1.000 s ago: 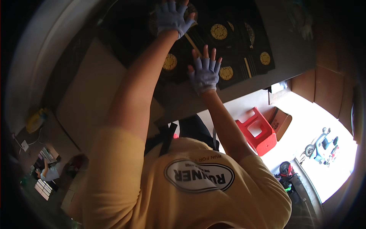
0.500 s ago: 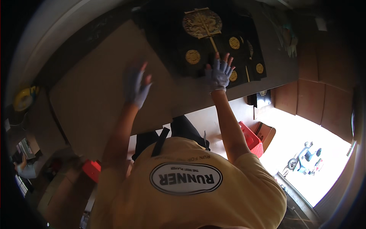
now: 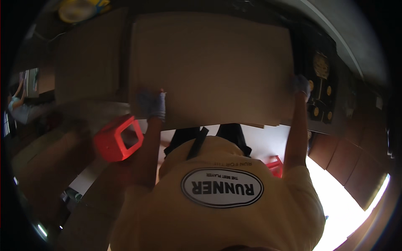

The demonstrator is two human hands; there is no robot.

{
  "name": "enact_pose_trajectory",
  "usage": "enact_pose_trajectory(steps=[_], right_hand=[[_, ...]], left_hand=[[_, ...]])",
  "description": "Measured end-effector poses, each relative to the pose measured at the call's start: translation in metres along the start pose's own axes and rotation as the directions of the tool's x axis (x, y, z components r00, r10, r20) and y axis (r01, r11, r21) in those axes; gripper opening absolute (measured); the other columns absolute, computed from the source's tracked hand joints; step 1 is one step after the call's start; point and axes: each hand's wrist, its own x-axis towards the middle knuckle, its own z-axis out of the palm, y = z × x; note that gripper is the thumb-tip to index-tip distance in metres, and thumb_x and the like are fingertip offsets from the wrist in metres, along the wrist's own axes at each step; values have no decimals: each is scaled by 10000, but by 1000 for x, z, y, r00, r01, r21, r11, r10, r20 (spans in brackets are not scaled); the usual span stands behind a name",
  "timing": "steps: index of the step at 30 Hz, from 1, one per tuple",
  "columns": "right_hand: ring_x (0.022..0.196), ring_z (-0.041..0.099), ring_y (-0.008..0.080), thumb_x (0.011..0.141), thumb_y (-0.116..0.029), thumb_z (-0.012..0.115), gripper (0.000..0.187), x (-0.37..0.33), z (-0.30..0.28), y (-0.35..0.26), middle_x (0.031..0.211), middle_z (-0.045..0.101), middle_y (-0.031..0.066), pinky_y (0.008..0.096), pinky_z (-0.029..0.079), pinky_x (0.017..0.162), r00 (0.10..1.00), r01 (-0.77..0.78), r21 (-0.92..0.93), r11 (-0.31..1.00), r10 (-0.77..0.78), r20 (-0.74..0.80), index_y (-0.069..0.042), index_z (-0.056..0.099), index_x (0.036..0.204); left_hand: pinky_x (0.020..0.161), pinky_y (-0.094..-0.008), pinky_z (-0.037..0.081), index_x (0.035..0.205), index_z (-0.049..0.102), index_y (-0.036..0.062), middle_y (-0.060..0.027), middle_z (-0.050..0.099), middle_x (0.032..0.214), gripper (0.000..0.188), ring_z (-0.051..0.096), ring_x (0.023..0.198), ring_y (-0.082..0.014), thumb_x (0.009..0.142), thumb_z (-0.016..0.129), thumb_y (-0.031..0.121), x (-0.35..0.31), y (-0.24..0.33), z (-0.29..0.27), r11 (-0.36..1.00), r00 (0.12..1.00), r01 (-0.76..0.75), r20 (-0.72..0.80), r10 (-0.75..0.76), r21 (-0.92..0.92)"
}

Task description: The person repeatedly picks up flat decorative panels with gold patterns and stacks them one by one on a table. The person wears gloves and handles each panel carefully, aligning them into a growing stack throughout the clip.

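Observation:
A wide brown cardboard sheet lies in front of me, with offset edges of other sheets showing under its near side. My left hand, in a grey-blue fingerless glove, rests on the sheet near its left edge; its fingers are dim and smeared. At the right edge of the cardboard, my right hand wears the same kind of glove and is curled against that edge. Just beyond it lies a black sheet with gold round medallions and a fan-shaped motif.
A red plastic stool stands left of my left forearm, and another red plastic thing is low on the right. More brown cardboard lies to the left. A yellow round object sits at the far left. Another person is at the left rim.
My view has swung left, so the black sheet now appears farther right. My right hand has left the black sheet for the cardboard's right edge; my left hand is lower, near its left edge.

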Motion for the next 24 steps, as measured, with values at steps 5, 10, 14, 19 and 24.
enact_pose_trajectory(steps=[5, 10, 14, 19, 24], right_hand=[[1084, 625, 331, 862, -461, 601, 440, 10, 16, 33, 1115, 678, 156, 394, 488, 891, 995, 18, 45, 999, -22, 102, -118, 676, 1127], [893, 655, 202, 819, -326, 741, 400, 26, 48, 74, 985, 707, 112, 325, 502, 804, 985, -83, 763, 642, -62, 159, -33, 702, 1089], [886, 636, 176, 804, -294, 773, 445, 5, 30, 56, 996, 701, 76, 302, 488, 809, 967, -136, 797, 588, -95, 235, -3, 676, 1127], [911, 645, 162, 829, -251, 737, 427, -39, 45, 27, 1032, 707, 53, 276, 485, 837, 989, -95, 839, 536, -47, 142, -2, 660, 1168], [863, 657, 134, 840, -192, 702, 369, -29, 58, 70, 1004, 718, 11, 253, 485, 829, 991, 10, 699, 715, 88, -105, -38, 669, 1173]], left_hand=[[1136, -501, 241, 1433, 359, 23, -207, 380, 1436, 849, 298, 1369, -402, 815, 611, 549, -14, -7, -10, 982, 982, -188, -20, 188, 5], [985, -419, 424, 1287, 534, 15, -197, 571, 1195, 632, 539, 1122, -346, 830, 642, 438, 20, -4, -2, 852, 995, 16, -76, -65, -524], [855, -412, 480, 1060, 676, 4, -168, 693, 950, 509, 646, 921, -336, 823, 656, 454, 98, -51, -17, 764, 938, 146, 334, 96, -629], [793, -378, 486, 952, 710, 27, -148, 713, 884, 505, 675, 880, -289, 789, 692, 505, 138, -110, -7, 891, 991, 52, 132, 9, -450], [895, -411, 483, 1154, 636, 59, -182, 650, 1080, 551, 630, 1018, -333, 818, 669, 495, 121, -69, -38, 967, 991, 103, 104, -80, -232]])
